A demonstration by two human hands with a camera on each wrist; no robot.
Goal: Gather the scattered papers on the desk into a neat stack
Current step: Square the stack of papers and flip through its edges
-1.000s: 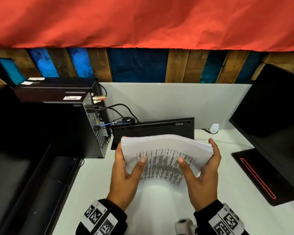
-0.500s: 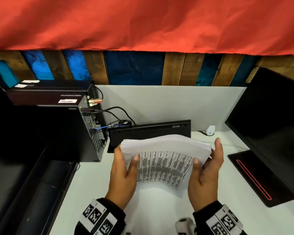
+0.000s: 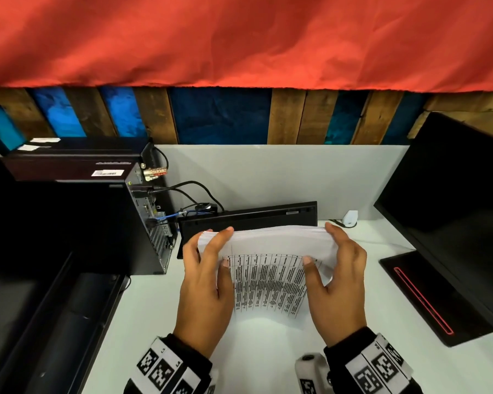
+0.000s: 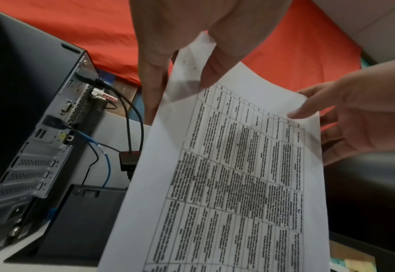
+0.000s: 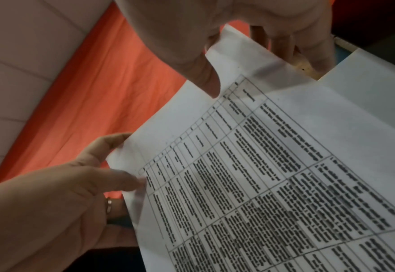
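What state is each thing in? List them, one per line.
stack of papers: gathered, upright on the desk, printed table facing the person.
left hand: grips the stack's left edge.
right hand: grips the stack's right edge.
keyboard: tipped on edge behind the stack.
monitor: screen dark.
computer tower: cables plugged in.

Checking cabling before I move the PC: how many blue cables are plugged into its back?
1. A blue cable leaves the computer tower rear, left of the paper stack, beside black cables; others may be hidden.
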